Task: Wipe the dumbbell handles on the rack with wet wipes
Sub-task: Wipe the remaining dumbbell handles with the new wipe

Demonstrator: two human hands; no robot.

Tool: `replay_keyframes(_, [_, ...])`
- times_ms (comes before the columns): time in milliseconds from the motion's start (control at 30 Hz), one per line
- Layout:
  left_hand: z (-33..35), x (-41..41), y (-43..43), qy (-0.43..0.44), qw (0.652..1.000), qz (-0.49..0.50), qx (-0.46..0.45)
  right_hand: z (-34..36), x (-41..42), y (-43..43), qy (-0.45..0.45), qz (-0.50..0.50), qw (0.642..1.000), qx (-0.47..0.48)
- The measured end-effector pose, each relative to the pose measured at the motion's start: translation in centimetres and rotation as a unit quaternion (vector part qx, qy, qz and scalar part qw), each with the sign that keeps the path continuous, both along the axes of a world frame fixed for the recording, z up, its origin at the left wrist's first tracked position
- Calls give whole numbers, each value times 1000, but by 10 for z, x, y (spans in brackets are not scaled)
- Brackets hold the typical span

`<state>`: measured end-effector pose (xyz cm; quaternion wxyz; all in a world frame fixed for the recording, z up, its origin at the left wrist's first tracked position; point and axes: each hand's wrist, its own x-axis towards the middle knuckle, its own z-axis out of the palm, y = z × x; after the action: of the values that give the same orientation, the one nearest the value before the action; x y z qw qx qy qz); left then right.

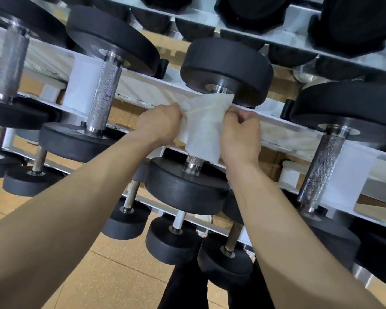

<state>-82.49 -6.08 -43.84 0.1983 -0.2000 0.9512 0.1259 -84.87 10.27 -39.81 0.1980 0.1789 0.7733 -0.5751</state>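
Observation:
A white wet wipe (204, 128) is wrapped around the knurled handle of the middle dumbbell (186, 192) on the rack's middle tier. Only the handle's lower end (193, 162) shows below the wipe. My left hand (159, 123) grips the wipe's left edge with curled fingers. My right hand (242, 134) pinches its right edge, fingers curled. Both hands sit on either side of the handle, level with its upper half. The dumbbell's far head (227, 70) rises above the wipe.
The white metal rack (80, 85) runs across the view in tiers. Bare knurled handles stand to the left (103, 94) and right (321, 168). Smaller dumbbells (173, 239) fill the lower tier, larger black heads the top. Tan floor (112, 277) lies below.

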Motion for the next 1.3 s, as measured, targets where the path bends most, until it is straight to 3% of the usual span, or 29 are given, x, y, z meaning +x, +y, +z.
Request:
replay_keyframes(100, [14, 1, -3, 81, 976, 123, 162, 19, 15, 3, -37, -7, 996, -78])
replay_keyframes(133, [22, 5, -2, 112, 949, 177, 236, 24, 19, 4, -39, -3, 994, -99])
replay_keyframes(233, [50, 17, 5, 184, 825, 284, 452, 36, 23, 11, -23, 11, 992, -127])
replay_keyframes(333, [65, 28, 5, 222, 741, 319, 547, 39, 21, 20, -64, 10, 977, -204])
replay_keyframes(433, [73, 33, 9, 232, 696, 362, 574, 37, 24, 31, -69, 75, 972, -212])
replay_keyframes(467, [75, 34, 10, 245, 702, 376, 553, 36, 25, 33, -51, 113, 973, -195])
replay_keyframes(533, [75, 34, 13, 264, 756, 366, 475, 33, 27, 41, -2, 160, 975, -151])
replay_keyframes(633, [78, 29, 12, 251, 804, 333, 424, 37, 20, 46, 23, 115, 986, -122])
replay_keyframes(867, [62, 21, 3, 82, 834, 330, 435, 12, -1, 38, -15, -105, 994, 29])
replay_keyframes(933, [58, 23, 8, 80, 830, 349, 428, 24, 15, 37, 78, -94, 984, 130])
replay_keyframes(1000, [59, 27, 14, 154, 825, 383, 387, 37, 39, 32, 178, -2, 967, 181])
replay_keyframes(1033, [61, 31, 19, 202, 820, 397, 359, 39, 49, 27, 170, 51, 971, 160])
replay_keyframes(1100, [71, 42, 33, 269, 804, 416, 328, 40, 52, 10, 45, 112, 989, 86])
replay_keyframes(1167, [80, 55, 50, 292, 799, 416, 321, 41, 39, -9, -79, 106, 991, -2])
replay_keyframes(1300, [84, 63, 72, 307, 796, 420, 310, 30, 5, -31, -178, 19, 976, -121])
